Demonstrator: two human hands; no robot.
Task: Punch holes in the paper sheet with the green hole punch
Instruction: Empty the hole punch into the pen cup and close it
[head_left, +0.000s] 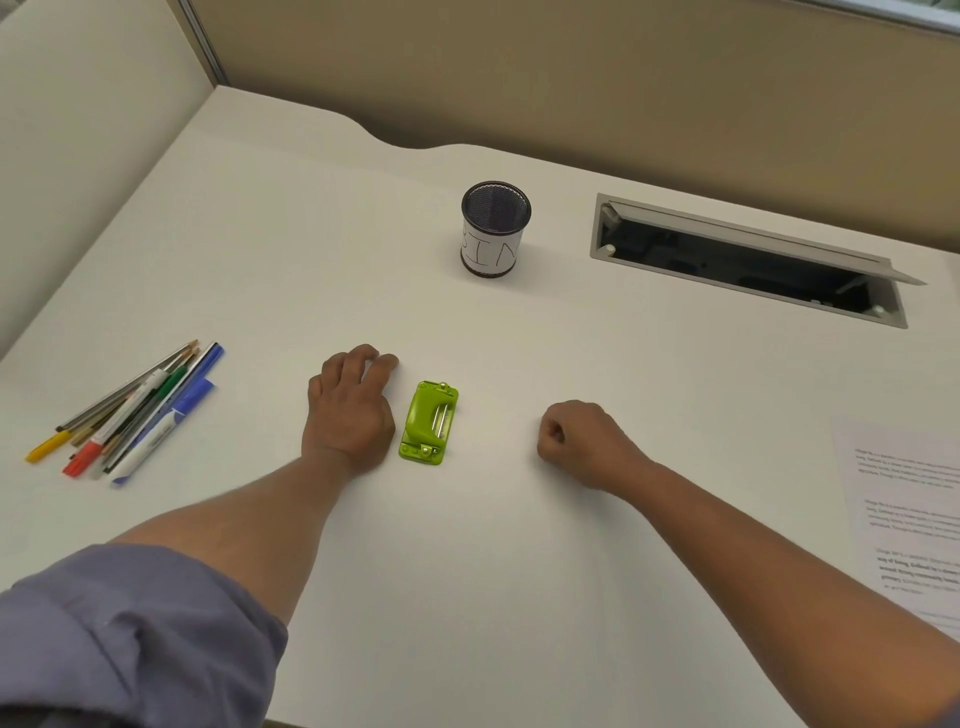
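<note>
A small green hole punch (429, 423) lies on the white desk (467, 571), near its middle. My left hand (349, 408) rests on the desk just left of the punch, fingers loosely bent, holding nothing and not touching it. My right hand (579, 441) sits to the right of the punch, curled into a fist with nothing in it. A printed paper sheet (906, 514) lies flat at the desk's right edge, partly cut off by the frame.
A pile of pens and markers (137, 410) lies at the left. A black mesh cup labelled BIN (493, 228) stands at the back centre. An open cable hatch (748, 260) is set into the desk at the back right. Partition walls enclose the desk.
</note>
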